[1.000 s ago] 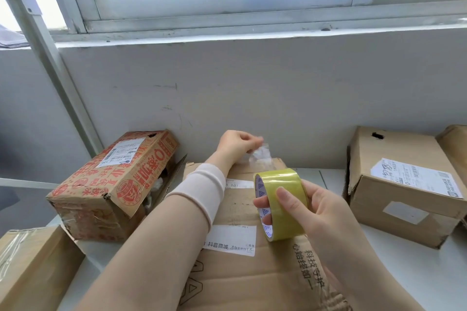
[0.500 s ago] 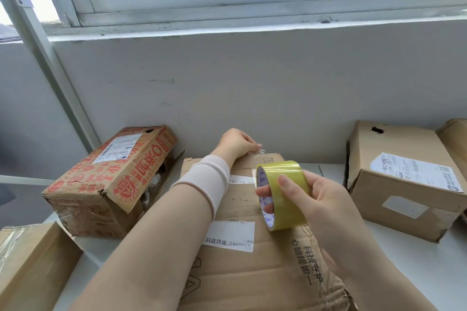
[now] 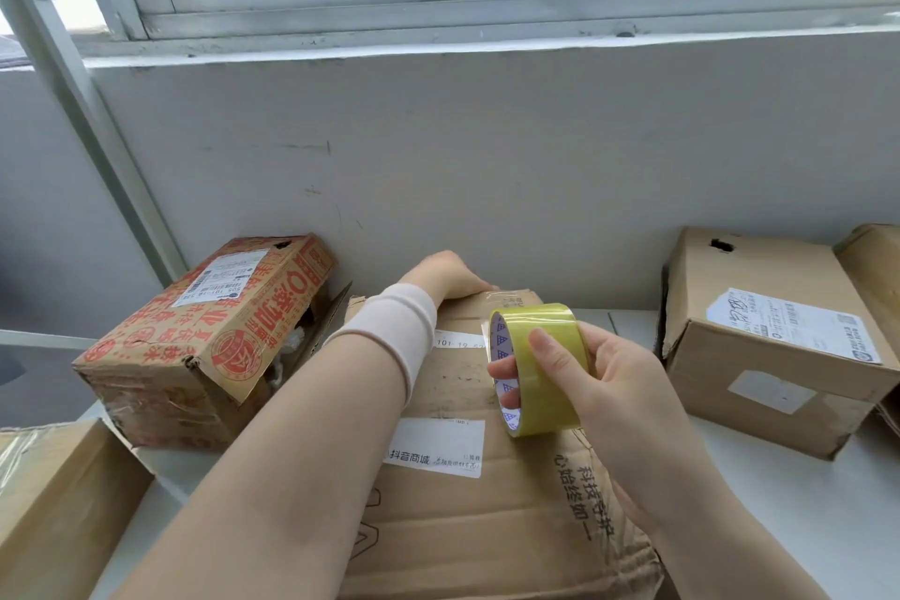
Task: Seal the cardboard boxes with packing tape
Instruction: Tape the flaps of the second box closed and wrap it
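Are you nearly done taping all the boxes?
Not nearly. Done: the bottom-left box already shows clear tape. In hand: the left hand presses the tape end onto the far edge of the middle box, while the right hand grips the tape roll. Left: running that strip along the box, and the red-printed box gapes open at its end.

My left grip [image 3: 448,278] reaches forward, palm down, fingers pressing flat; my right grip [image 3: 609,385] curls round the tape roll [image 3: 545,404], thumb outside.
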`<state>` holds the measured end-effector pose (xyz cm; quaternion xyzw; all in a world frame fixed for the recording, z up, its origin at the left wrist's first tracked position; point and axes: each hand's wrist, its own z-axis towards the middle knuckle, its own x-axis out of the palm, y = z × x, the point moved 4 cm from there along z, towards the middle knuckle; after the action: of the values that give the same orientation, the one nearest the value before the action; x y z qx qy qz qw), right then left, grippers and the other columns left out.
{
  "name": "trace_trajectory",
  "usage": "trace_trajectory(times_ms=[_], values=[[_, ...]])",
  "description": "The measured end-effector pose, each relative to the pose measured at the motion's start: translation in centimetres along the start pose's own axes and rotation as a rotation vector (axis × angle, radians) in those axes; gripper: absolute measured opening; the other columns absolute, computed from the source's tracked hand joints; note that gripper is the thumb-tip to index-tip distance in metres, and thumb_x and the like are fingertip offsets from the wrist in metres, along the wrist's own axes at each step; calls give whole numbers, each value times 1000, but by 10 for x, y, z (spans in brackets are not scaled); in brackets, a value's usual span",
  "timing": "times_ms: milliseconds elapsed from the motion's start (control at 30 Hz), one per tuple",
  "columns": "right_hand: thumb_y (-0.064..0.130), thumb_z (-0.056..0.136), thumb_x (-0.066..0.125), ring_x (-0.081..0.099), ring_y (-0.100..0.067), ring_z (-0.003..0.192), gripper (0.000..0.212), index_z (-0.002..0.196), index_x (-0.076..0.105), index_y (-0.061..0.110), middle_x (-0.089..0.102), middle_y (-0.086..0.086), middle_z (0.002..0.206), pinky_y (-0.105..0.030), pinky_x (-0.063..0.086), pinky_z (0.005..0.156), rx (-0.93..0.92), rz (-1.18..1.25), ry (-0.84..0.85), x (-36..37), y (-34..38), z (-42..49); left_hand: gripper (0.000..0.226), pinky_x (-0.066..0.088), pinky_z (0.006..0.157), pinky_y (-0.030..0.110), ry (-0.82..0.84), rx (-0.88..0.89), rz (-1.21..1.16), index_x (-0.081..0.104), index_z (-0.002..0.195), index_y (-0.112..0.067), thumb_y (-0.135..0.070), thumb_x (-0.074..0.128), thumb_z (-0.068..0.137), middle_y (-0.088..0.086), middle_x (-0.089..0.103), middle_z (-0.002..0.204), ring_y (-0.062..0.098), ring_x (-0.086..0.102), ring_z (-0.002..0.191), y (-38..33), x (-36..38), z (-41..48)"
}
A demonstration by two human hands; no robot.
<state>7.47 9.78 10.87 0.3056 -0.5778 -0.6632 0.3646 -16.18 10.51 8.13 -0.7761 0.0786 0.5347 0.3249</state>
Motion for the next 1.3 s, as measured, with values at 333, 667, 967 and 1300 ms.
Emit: trace_trajectory(times_ms=[333, 667, 967, 1300], values=[[43, 77, 66, 63, 0, 94, 37, 107, 62, 20, 68, 3, 105, -10, 44, 77, -53, -176, 121, -2, -17, -15, 24, 47, 78, 28, -135, 243, -95, 70, 86, -37, -58, 61, 82, -13, 69, 97, 10, 59, 97, -8, 15, -15], [44, 66, 59, 68, -8, 58, 32, 89, 61, 22, 71, -1, 63, -15, 51, 51, -46, -66, -101, -23, 0, -57, 30, 39, 78, 26, -153, 180, -78, 73, 96, -37, -60, 62, 81, -13, 69, 104, 12, 58, 103, -11, 12, -26], [35, 63, 65, 68, -9, 60, 35, 92, 60, 16, 72, -5, 64, -13, 49, 54, 9, -36, -12, -17, 0, -80, 31, 41, 80, 27, -180, 172, -67, 73, 97, -37, -61, 60, 81, -12, 69, 106, 14, 58, 104, -12, 13, -31], [47, 60, 55, 65, -12, 52, 45, 90, 62, 13, 71, -5, 61, -18, 52, 52, 83, -42, -32, -17, 15, -112, 33, 41, 81, 27, -197, 170, -41, 73, 98, -36, -61, 59, 82, -12, 69, 108, 15, 59, 106, -13, 14, -35]])
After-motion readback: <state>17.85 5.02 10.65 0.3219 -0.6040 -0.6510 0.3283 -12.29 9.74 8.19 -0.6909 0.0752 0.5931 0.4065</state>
